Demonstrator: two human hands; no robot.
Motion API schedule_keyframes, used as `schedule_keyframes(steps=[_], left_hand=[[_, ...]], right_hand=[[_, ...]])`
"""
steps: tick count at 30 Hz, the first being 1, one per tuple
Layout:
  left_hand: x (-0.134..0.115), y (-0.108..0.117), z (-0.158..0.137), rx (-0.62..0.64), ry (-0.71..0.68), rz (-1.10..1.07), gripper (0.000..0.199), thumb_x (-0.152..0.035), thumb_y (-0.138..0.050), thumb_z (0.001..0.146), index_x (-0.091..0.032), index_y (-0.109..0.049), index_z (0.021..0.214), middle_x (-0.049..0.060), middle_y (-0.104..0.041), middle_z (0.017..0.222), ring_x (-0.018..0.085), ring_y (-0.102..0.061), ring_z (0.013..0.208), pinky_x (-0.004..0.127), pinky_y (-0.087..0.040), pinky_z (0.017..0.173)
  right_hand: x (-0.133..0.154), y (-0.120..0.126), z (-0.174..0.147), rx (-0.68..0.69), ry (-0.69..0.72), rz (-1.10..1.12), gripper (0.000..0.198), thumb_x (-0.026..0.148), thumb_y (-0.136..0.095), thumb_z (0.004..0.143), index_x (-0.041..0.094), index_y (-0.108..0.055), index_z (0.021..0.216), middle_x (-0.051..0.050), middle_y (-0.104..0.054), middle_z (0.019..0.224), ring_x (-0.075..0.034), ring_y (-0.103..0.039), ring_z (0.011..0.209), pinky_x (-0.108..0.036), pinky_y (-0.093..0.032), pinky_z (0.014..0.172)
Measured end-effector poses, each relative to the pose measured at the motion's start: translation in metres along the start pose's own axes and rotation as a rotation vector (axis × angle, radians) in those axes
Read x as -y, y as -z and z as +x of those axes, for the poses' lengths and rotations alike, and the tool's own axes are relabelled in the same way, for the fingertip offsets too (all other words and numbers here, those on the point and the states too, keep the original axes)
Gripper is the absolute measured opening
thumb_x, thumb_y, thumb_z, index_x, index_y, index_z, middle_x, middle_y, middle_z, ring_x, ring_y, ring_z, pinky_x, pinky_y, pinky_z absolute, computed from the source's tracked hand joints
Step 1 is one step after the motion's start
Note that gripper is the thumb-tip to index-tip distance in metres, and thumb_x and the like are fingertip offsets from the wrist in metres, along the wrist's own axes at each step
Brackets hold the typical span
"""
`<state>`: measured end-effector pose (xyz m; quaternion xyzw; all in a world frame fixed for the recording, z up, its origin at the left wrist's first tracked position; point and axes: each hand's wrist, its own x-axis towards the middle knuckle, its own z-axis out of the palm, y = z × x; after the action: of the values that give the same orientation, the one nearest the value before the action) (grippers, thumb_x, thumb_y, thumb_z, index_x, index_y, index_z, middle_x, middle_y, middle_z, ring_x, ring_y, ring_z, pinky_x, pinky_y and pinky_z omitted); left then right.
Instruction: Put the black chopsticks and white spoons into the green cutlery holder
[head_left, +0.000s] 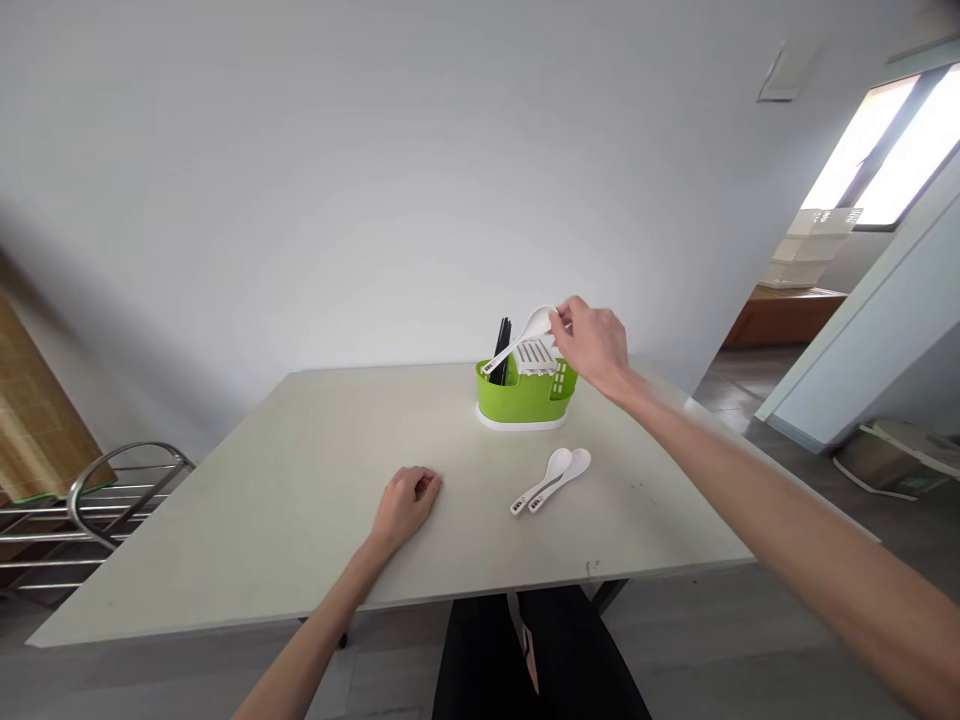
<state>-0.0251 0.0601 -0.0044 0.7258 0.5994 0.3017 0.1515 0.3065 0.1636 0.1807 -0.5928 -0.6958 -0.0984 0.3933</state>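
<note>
Pale table [300,500]: right hand [592,345] pinches a white spoon [525,335] over the green caddy [525,395] at twelve o'clock, mid-placement; lowering comes next. Left hand [405,505] rests curled, empty.

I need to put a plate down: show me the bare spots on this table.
The table is bare all across its left half, left of the left hand, and between that hand and the green cutlery holder. It is crowded on the right: two white spoons lie before the holder, and the right hand holds a spoon above it.

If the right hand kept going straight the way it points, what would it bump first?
Probably the black chopsticks standing in the green holder; the right hand holds a white spoon over it, pointing left. Depth is unclear.
</note>
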Motion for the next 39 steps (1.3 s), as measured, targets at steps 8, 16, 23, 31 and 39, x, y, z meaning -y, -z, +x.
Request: schedule_keyframes(steps=[8,16,23,31,39], left_hand=[[0.011,-0.007,0.000,-0.015,-0.030,-0.005,0.036,-0.049,-0.049,0.100,-0.023,-0.070,0.087,0.007,-0.073,0.087,0.026,-0.064,0.088,0.038,-0.049,0.078],[0.010,-0.007,-0.003,-0.030,-0.031,-0.012,0.033,-0.047,-0.050,0.100,-0.023,-0.068,0.085,0.006,-0.072,0.085,0.025,-0.064,0.085,0.037,-0.047,0.077],[0.011,-0.007,-0.004,-0.037,-0.033,-0.019,0.034,-0.047,-0.050,0.100,-0.023,-0.068,0.085,0.006,-0.072,0.084,0.025,-0.064,0.084,0.037,-0.047,0.076],[0.014,-0.005,-0.003,-0.048,-0.037,-0.001,0.034,-0.048,-0.051,0.099,-0.023,-0.069,0.085,0.006,-0.073,0.085,0.024,-0.066,0.085,0.036,-0.049,0.076],[0.015,0.002,0.002,0.006,-0.041,-0.026,0.039,-0.055,-0.052,0.098,-0.023,-0.073,0.090,0.008,-0.075,0.090,0.026,-0.068,0.088,0.037,-0.051,0.079]], right_hand=[[0.042,-0.043,0.028,0.337,0.268,-0.416,0.032,0.021,-0.031,0.110,0.011,-0.061,0.116,-0.019,-0.075,0.093,-0.029,-0.070,0.081,-0.035,-0.040,0.071],[0.070,-0.084,0.018,0.464,0.337,-0.400,0.028,0.011,-0.038,0.105,0.009,-0.064,0.115,-0.020,-0.076,0.097,-0.029,-0.072,0.086,-0.034,-0.043,0.072],[0.075,-0.113,0.016,0.526,0.304,-0.338,0.023,0.015,-0.050,0.101,0.010,-0.067,0.116,-0.022,-0.076,0.107,-0.031,-0.074,0.097,-0.033,-0.047,0.076],[0.064,-0.104,0.017,0.552,0.238,-0.164,0.027,0.032,-0.056,0.106,0.014,-0.070,0.120,-0.016,-0.079,0.106,-0.028,-0.074,0.103,-0.033,-0.049,0.081],[0.030,-0.022,0.021,0.566,0.308,-0.061,0.037,0.034,-0.038,0.111,0.020,-0.072,0.111,-0.009,-0.080,0.098,-0.022,-0.072,0.089,-0.030,-0.045,0.076]])
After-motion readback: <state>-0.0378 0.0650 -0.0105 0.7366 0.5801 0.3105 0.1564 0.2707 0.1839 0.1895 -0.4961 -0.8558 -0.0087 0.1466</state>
